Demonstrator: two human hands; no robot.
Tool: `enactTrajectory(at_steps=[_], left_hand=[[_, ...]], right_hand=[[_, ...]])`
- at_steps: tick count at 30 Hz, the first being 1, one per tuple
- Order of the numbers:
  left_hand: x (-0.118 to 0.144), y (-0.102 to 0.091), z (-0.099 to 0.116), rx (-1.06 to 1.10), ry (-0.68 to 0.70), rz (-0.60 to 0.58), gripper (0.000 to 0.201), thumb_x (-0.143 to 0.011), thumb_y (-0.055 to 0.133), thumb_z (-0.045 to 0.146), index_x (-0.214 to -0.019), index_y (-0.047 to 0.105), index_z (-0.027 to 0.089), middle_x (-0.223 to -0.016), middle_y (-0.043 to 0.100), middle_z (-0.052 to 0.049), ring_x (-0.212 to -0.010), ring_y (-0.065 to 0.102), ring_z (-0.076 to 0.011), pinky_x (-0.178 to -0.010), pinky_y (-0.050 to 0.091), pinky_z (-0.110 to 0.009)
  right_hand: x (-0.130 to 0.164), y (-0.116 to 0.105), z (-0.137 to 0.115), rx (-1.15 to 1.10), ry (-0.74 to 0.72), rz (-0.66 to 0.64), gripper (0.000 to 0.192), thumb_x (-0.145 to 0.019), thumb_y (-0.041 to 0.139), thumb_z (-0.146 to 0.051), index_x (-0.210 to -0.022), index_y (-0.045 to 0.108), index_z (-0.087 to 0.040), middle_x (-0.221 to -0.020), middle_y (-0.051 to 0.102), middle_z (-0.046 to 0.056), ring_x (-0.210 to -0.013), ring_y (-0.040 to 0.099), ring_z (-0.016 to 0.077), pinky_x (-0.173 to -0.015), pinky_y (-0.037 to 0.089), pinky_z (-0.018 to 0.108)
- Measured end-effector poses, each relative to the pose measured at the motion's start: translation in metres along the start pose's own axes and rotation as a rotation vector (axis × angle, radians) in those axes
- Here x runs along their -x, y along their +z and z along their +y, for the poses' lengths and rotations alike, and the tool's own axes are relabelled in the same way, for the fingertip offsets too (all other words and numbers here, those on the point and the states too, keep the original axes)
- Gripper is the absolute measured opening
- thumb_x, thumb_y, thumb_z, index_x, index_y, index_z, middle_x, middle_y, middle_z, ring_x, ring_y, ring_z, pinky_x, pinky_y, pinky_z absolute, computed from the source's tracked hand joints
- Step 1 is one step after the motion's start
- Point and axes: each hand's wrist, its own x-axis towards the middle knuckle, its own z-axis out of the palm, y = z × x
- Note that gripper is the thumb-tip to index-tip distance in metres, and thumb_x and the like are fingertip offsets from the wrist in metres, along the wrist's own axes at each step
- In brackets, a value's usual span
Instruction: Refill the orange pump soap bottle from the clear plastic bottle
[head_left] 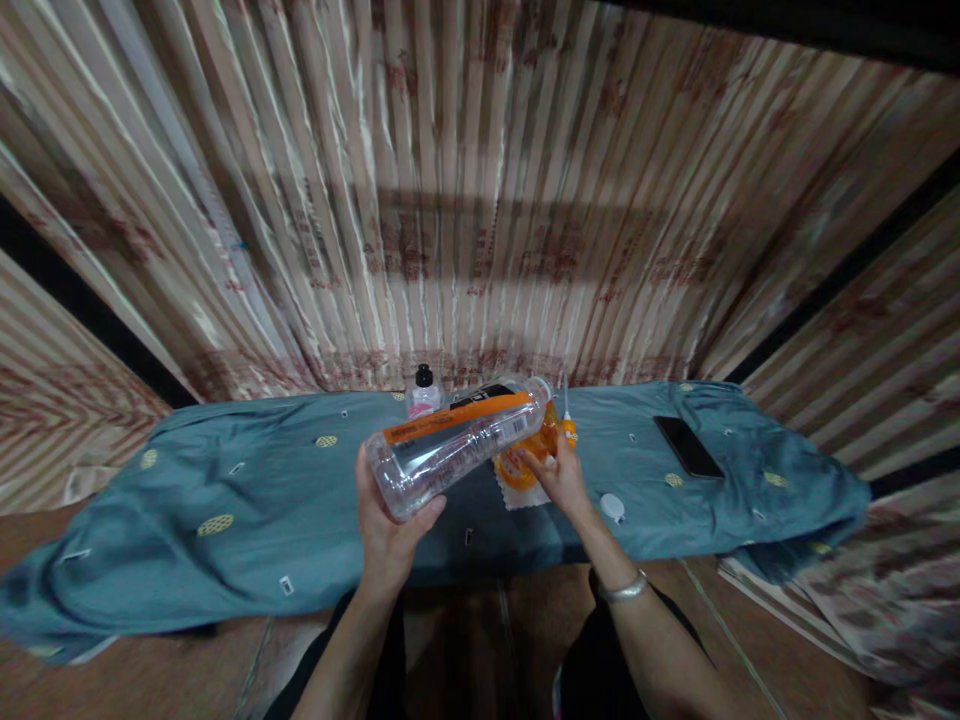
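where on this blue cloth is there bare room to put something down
The blue cloth lies bare on its wide left stretch, from the left hand out to the rumpled left end. A smaller bare patch sits between the white cap and the phone. The middle is crowded: tilted clear bottle, orange packet, small black-capped bottle, right hand.

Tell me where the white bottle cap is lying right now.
In the head view, the white cap lies on the blue cloth, just right of the right hand and left of the black phone.
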Motion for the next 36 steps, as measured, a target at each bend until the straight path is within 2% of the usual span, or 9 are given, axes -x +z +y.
enactTrajectory(at_steps=[5, 9, 16, 25, 31, 36], left_hand=[[0.000, 0.001, 0.002, 0.010, -0.004, -0.006, 0.095, -0.058, 0.090, 0.046, -0.142, 0.051, 0.026, -0.139, 0.059, -0.013, -0.129, 0.058, -0.0351, -0.109, 0.047, -0.050], [-0.001, 0.000, 0.002, -0.002, -0.017, -0.014, 0.096, -0.057, 0.091, 0.046, -0.142, 0.051, 0.027, -0.141, 0.058, -0.013, -0.131, 0.057, -0.0354, -0.112, 0.044, -0.051], [0.000, -0.002, -0.001, -0.019, -0.029, -0.009, 0.098, -0.059, 0.090, 0.048, -0.144, 0.049, 0.025, -0.142, 0.057, -0.015, -0.131, 0.056, -0.0383, -0.116, 0.039, -0.057], [0.002, -0.005, -0.012, -0.013, 0.047, -0.023, 0.090, -0.066, 0.088, 0.041, -0.147, 0.049, 0.028, -0.143, 0.059, -0.012, -0.132, 0.057, -0.0345, -0.116, 0.041, -0.052], [0.002, -0.003, -0.010, 0.014, -0.021, -0.003, 0.095, -0.063, 0.090, 0.041, -0.147, 0.048, 0.025, -0.144, 0.059, -0.014, -0.131, 0.058, -0.0350, -0.113, 0.044, -0.050], [0.001, -0.003, -0.010, 0.004, 0.001, 0.008, 0.091, -0.063, 0.089, 0.039, -0.145, 0.051, 0.025, -0.138, 0.063, -0.012, -0.126, 0.062, -0.0324, -0.110, 0.047, -0.046]], right_hand=[[0.000, 0.000, -0.001, 0.003, -0.011, 0.009, 0.069, -0.081, 0.072, -0.061, -0.133, 0.056, -0.019, -0.121, 0.075, 0.017, -0.104, 0.074, 0.0333, -0.091, 0.061, 0.049], [0.001, 0.000, -0.001, 0.000, 0.015, -0.001, 0.073, -0.080, 0.071, -0.064, -0.134, 0.055, -0.017, -0.114, 0.076, 0.017, -0.102, 0.075, 0.0339, -0.090, 0.062, 0.049], [-0.001, 0.000, -0.002, -0.032, 0.022, -0.013, 0.072, -0.079, 0.072, -0.060, -0.135, 0.054, -0.017, -0.118, 0.076, 0.017, -0.107, 0.074, 0.0345, -0.093, 0.061, 0.050], [-0.002, 0.002, 0.001, -0.032, 0.030, 0.002, 0.071, -0.077, 0.073, -0.060, -0.131, 0.055, -0.019, -0.112, 0.077, 0.017, -0.105, 0.075, 0.0353, -0.090, 0.062, 0.049], [-0.002, 0.001, -0.004, -0.056, 0.029, -0.005, 0.068, -0.079, 0.072, -0.059, -0.131, 0.056, -0.018, -0.116, 0.076, 0.016, -0.105, 0.075, 0.0329, -0.092, 0.062, 0.048], [-0.001, -0.001, -0.010, -0.054, 0.044, -0.028, 0.067, -0.081, 0.073, -0.056, -0.134, 0.056, -0.019, -0.120, 0.076, 0.015, -0.108, 0.075, 0.0332, -0.093, 0.062, 0.048]])
